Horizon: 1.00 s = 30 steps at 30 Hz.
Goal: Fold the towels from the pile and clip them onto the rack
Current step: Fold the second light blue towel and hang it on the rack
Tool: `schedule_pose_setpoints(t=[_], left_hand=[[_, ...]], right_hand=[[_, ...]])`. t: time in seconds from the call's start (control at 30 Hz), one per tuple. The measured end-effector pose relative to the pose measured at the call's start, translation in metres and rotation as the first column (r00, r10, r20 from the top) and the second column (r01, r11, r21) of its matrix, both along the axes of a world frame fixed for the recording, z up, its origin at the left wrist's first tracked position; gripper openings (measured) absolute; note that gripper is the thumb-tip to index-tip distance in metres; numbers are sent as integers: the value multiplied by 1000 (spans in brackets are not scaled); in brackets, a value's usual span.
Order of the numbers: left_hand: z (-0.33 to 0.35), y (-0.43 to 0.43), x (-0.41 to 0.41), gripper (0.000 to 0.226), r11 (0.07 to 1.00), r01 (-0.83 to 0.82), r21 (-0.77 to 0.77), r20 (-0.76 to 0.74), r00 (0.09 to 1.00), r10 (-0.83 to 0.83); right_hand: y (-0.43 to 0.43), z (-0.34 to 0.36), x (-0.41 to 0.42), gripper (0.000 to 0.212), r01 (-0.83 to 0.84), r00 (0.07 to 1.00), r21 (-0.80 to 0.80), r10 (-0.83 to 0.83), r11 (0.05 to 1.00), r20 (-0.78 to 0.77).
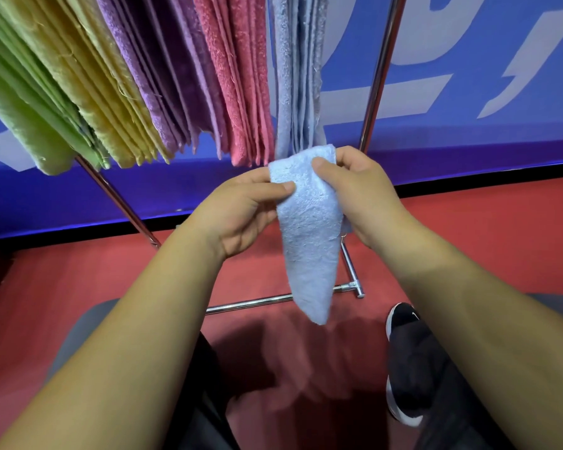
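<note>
A folded light blue towel (309, 235) hangs down in front of me, narrowing to a point near the floor. My left hand (241, 212) pinches its upper left edge with thumb on the front. My right hand (358, 190) grips its upper right edge, thumb on top. Just above it hang several light blue towels (298, 69) on the rack, beside pink (238, 76), purple (163, 69), yellow (95, 82) and green (23, 102) ones. No clip is visible.
The rack's chrome upright (379, 73) rises at right, a slanted leg (117, 199) runs at left, and a base bar (273, 300) lies on the red floor. A blue banner wall stands behind. My black shoe (407, 358) is at lower right.
</note>
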<state>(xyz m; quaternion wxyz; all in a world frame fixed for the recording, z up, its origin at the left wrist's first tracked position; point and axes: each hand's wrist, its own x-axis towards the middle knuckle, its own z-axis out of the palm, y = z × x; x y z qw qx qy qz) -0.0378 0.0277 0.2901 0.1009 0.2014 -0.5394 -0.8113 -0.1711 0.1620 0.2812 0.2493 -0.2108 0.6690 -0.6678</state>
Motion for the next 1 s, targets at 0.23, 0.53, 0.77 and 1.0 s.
schedule_pose_setpoints(t=[0.23,0.53,0.77,1.0], left_hand=[[-11,16,-7,63,991,0,-136,60,998,8],[-14,21,-15,29,984,29,-174,93,996,-13],[-6,21,-13,30,960,-56,-275,44,997,71],[0,5,-6,26,949,-172,-263,13,983,182]], right_hand=[[4,4,-5,5,-4,1000,-42,4,999,10],[11,7,-13,16,76,995,-53,-73,996,66],[8,6,-9,20,21,990,21,-24,1000,142],[1,6,4,40,5,993,-28,-2,1000,116]])
